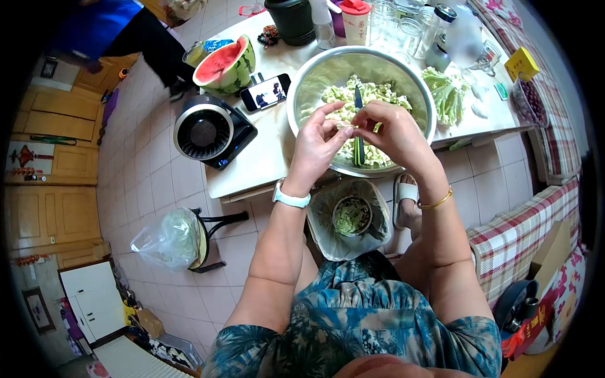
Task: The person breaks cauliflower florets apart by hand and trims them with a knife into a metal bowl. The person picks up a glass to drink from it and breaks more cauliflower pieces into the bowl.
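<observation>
Over a large steel bowl (423, 94) of chopped pale-green vegetable (378, 154), my two hands meet fingertip to fingertip. My left hand (320, 142), with a pale watch band at the wrist, is closed in a pinch. My right hand (389, 126), below a gold bangle, is pinched as well. Whatever lies between the fingertips is too small to make out. A knife (358, 148) with a dark blade and a green-and-black handle rests in the bowl, partly behind my fingers. Leafy greens (444, 94) lie at the bowl's right side.
Left of the bowl are a phone (266, 92), a cut watermelon (227, 66) and a round black appliance (205, 129). Jars and bottles (409, 34) crowd the back. A lined bin (315, 223) with scraps stands below; a bagged stool (173, 236) is left. Another person (135, 41) stands far left.
</observation>
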`<state>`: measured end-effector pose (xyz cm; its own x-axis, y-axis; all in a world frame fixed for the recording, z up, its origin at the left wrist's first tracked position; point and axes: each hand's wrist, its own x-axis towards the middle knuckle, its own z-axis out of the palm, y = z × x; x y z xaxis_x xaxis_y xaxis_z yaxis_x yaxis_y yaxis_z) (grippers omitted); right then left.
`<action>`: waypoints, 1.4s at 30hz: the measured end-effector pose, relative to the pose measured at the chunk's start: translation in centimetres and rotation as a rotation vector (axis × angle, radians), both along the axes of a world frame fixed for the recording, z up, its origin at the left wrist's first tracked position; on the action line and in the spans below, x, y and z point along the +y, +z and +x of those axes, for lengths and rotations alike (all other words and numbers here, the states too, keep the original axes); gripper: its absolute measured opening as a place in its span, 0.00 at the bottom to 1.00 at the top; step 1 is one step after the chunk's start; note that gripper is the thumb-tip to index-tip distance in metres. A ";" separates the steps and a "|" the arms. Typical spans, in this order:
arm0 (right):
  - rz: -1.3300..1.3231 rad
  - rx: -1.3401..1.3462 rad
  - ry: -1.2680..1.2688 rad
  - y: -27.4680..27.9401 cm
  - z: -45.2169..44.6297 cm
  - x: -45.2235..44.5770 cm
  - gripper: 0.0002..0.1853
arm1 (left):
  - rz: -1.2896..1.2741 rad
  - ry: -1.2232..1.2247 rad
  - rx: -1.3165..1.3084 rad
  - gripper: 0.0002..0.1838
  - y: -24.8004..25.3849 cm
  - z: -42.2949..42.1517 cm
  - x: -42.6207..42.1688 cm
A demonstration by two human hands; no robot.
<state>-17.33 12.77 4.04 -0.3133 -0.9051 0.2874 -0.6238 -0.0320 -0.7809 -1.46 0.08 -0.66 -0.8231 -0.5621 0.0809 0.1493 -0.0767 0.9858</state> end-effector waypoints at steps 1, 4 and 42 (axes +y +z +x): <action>0.004 -0.033 0.009 0.0 0.0 -0.1 0.09 | 0.001 -0.010 -0.010 0.30 0.0 0.0 0.0; 0.005 0.049 0.046 -0.2 -0.2 -0.3 0.08 | -0.007 -0.029 -0.021 0.31 -0.4 0.1 0.0; 0.391 0.546 0.155 -8.8 2.6 -4.4 0.10 | -0.554 0.290 -0.245 0.13 1.0 2.8 -0.6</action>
<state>-14.74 8.41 -4.75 -0.0755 -0.9971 0.0110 -0.9420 0.0676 -0.3288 1.38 -0.51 0.34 -0.6766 -0.6922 0.2510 -0.1456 0.4600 0.8759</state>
